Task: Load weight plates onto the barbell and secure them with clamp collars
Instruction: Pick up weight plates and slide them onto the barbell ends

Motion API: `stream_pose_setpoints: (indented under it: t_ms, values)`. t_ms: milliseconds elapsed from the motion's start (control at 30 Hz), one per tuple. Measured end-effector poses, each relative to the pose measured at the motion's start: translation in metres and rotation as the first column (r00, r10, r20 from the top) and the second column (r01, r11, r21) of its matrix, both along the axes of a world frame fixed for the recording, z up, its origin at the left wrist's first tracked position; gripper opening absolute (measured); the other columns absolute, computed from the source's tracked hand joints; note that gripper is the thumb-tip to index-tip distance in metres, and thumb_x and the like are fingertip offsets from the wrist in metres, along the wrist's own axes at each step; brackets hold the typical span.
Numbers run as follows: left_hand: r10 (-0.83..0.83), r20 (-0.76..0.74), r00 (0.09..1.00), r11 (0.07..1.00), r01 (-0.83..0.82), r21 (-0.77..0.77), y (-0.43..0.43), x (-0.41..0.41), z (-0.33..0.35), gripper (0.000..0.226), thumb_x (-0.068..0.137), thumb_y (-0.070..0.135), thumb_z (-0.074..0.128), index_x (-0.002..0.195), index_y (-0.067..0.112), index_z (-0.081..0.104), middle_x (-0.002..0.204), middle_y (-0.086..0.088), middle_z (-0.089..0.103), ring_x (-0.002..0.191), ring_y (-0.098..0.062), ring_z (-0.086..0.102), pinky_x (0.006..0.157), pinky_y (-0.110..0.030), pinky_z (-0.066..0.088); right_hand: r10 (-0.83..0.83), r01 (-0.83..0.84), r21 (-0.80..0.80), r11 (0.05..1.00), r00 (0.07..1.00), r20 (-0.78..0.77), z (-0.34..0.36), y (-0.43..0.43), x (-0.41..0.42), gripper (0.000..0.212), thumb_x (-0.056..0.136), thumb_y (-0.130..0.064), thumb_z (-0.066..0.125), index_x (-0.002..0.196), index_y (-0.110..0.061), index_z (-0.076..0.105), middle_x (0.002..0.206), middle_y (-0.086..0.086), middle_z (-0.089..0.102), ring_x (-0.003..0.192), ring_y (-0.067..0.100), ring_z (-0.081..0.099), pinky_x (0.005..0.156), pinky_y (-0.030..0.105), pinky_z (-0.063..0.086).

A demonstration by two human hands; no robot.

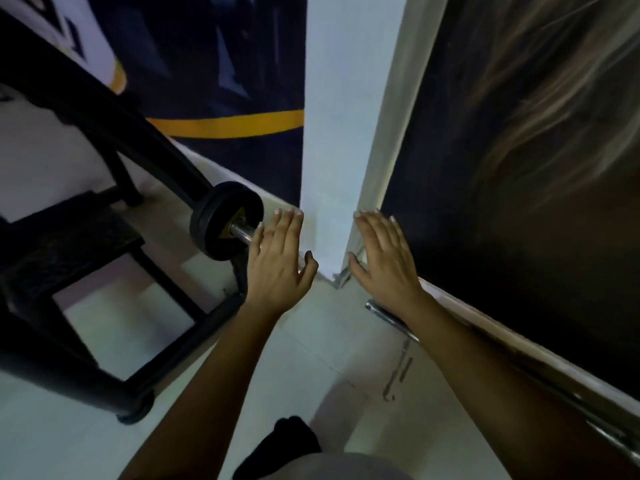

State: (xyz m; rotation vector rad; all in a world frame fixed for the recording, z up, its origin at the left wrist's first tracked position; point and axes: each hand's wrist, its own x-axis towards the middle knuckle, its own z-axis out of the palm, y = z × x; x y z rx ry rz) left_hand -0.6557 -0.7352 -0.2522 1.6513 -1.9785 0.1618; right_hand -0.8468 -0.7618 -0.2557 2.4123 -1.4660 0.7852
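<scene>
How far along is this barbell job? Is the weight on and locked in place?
Done: a black weight plate sits on the barbell's chrome sleeve. In hand: nothing. The left hand and right hand are both open and empty, the left close to the bar's end. Left: no clamp collar shows on the bare sleeve outside the plate, so securing looks not yet done.

Dim, cool bluish indoor light. Brightest: white pillar (pixel 332 133), pale floor (pixel 311 358). Black rack (pixel 69 254) and dark wall panel (pixel 519 271) sink to near-black, detail lost. Pale smeared streaks on panel, upper right. Small glint on chrome bar end (pixel 240 233). Soft blur throughout. Wide-angle bending of straight lines at edges.
</scene>
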Motion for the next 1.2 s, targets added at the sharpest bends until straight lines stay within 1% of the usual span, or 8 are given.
stream_pose_setpoints:
  t_ms: [100,233,333,567,667,833,1033,1200]
  values:
    - [0.088,0.008,0.996,0.995,-0.088,0.05,-0.034,0.01,-0.011,0.066,0.085,0.043,0.036,0.14,0.007,0.03,0.147,-0.015,0.034,0.138,-0.028,0.025,0.111,-0.044,0.009,0.088,-0.089,0.056,0.994,0.996,0.007,-0.015,-0.053,0.014,0.058,0.084,-0.028,0.052,0.136,-0.007,0.035,0.139,0.015,0.045,0.132,0.029,0.035,0.111,0.042,0.021]
    - [0.223,-0.027,0.974,0.972,-0.221,0.076,-0.084,0.033,-0.033,0.066,0.085,0.038,0.046,0.141,0.01,0.027,0.149,-0.012,0.03,0.14,-0.026,0.02,0.112,-0.04,0.005,0.214,-0.213,0.112,0.971,0.977,0.002,-0.032,-0.126,0.047,0.057,0.085,-0.034,0.043,0.134,-0.005,0.038,0.138,0.015,0.046,0.132,0.029,0.035,0.112,0.038,0.017]
    - [0.311,-0.073,0.948,0.947,-0.302,0.11,-0.121,0.056,-0.043,0.065,0.085,0.037,0.046,0.141,0.01,0.028,0.149,-0.011,0.03,0.14,-0.024,0.019,0.113,-0.039,0.007,0.285,-0.284,0.142,0.948,0.958,0.014,-0.039,-0.179,0.078,0.056,0.085,-0.03,0.05,0.134,-0.006,0.037,0.137,0.015,0.047,0.131,0.029,0.036,0.111,0.038,0.018]
    - [0.523,-0.096,0.847,0.83,-0.482,0.28,-0.191,0.103,-0.07,0.068,0.086,0.045,0.031,0.142,0.007,0.025,0.149,-0.013,0.03,0.14,-0.027,0.02,0.114,-0.045,0.014,0.46,-0.471,0.281,0.836,0.881,0.109,-0.054,-0.27,0.147,0.058,0.077,-0.016,0.07,0.128,-0.001,0.046,0.127,0.02,0.054,0.12,0.035,0.049,0.101,0.048,0.041]
    - [0.605,-0.107,0.789,0.758,-0.531,0.378,-0.204,0.114,-0.082,0.071,0.086,0.048,0.035,0.143,0.006,0.023,0.149,-0.014,0.028,0.14,-0.028,0.019,0.115,-0.044,0.016,0.535,-0.537,0.367,0.759,0.837,0.118,-0.064,-0.298,0.169,0.056,0.078,-0.014,0.067,0.128,0.0,0.046,0.127,0.02,0.054,0.119,0.035,0.049,0.101,0.049,0.041]
    - [0.747,-0.144,0.649,0.616,-0.594,0.517,-0.214,0.123,-0.095,0.066,0.088,0.029,0.052,0.142,0.007,0.022,0.147,-0.015,0.031,0.133,-0.031,0.031,0.108,-0.043,0.026,0.654,-0.625,0.479,0.616,0.745,0.129,-0.09,-0.331,0.199,0.053,0.078,-0.011,0.067,0.126,0.002,0.049,0.125,0.023,0.054,0.117,0.039,0.05,0.099,0.05,0.042]
    - [0.807,-0.224,0.547,0.571,-0.623,0.534,-0.222,0.115,-0.097,0.062,0.088,0.026,0.055,0.141,0.009,0.027,0.143,-0.014,0.036,0.128,-0.029,0.038,0.105,-0.04,0.033,0.682,-0.633,0.574,0.519,0.712,0.168,-0.106,-0.344,0.204,0.059,0.082,-0.011,0.064,0.134,-0.002,0.039,0.138,0.02,0.041,0.122,0.037,0.045,0.098,0.043,0.042]
    - [0.835,-0.225,0.502,0.539,-0.665,0.517,-0.221,0.108,-0.095,0.064,0.08,0.022,0.066,0.135,0.005,0.036,0.133,-0.017,0.046,0.118,-0.03,0.046,0.099,-0.04,0.038,0.67,-0.634,0.584,0.507,0.716,0.195,-0.109,-0.344,0.207,0.061,0.076,-0.013,0.071,0.129,-0.001,0.044,0.131,0.021,0.045,0.115,0.039,0.049,0.093,0.046,0.046]
